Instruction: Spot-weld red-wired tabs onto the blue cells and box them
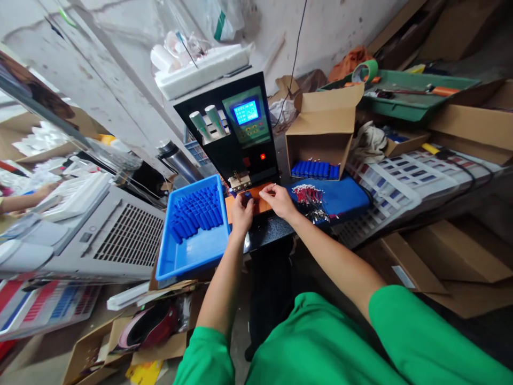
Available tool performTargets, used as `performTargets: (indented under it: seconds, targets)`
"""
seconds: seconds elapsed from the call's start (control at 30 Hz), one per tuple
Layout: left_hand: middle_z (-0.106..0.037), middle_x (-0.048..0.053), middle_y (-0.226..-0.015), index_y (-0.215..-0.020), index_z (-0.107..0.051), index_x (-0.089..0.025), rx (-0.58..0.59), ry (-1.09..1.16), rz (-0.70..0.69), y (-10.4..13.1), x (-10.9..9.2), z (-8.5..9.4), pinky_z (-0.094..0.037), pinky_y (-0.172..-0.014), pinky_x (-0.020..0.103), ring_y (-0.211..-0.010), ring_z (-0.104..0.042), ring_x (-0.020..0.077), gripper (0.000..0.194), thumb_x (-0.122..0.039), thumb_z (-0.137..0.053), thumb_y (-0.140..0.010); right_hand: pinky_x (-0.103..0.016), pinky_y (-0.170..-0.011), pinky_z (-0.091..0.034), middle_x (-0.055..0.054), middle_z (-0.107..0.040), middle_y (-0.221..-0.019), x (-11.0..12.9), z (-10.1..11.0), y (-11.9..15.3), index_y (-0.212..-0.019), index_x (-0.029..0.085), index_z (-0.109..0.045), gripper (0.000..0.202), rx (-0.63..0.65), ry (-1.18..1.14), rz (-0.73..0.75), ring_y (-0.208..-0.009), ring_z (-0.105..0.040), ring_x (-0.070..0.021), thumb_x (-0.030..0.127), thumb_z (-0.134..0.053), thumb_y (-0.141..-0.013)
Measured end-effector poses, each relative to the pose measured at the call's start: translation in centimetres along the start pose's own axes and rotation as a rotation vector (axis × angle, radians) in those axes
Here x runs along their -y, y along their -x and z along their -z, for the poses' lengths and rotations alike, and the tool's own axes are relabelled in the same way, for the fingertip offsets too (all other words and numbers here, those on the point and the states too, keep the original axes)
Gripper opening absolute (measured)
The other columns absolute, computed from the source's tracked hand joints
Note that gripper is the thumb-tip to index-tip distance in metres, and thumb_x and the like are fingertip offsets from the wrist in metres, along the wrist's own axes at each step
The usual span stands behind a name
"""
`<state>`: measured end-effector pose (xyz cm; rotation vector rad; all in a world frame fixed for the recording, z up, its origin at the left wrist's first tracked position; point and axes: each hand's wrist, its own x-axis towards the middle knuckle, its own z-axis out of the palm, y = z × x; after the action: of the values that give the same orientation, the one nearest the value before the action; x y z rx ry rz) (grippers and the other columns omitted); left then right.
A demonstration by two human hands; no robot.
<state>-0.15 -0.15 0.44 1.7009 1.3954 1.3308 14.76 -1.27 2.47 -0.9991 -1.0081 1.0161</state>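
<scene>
My left hand (242, 213) is closed round a blue cylindrical battery cell (248, 195), just below the electrode head (239, 181) of a black spot welder (256, 152). To its right, my right hand (278, 200) is held in a pinch over the orange work plate (262, 203). Whatever lies between those fingertips is too small to make out. A light blue tray (196, 254) with many blue cells stands left of my hands. On the right, a bundle of red and black wires with white ends (310, 195) lies on a blue surface (348, 199).
An open cardboard box (320, 125) holding blue cells (315, 169) stands behind the wires. White foam (200, 69) rests on the welder. A metal flask (180, 160) is behind the tray. Farther right is a green tray (420, 109). Another person's arm (30, 200) shows at far left.
</scene>
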Motion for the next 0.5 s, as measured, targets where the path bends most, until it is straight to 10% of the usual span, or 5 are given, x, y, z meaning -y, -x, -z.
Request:
performTargets:
  seconds: [0.5]
  targets:
    - [-0.072,0.008,-0.107,-0.122,-0.062,-0.018,-0.106,-0.164,-0.023,0.6,0.4,-0.8,-0.053,-0.089,0.035,-0.095,-0.068,0.0206,0.032,-0.031,-0.056,-0.093,-0.026,-0.067,-0.049,-0.003,-0.074,-0.075,-4.0,-3.3,-3.6,-0.074,0.017,-0.068,0.015,0.129,0.004,-0.058,-0.071,-0.068,-0.0173,0.031,-0.068,-0.078]
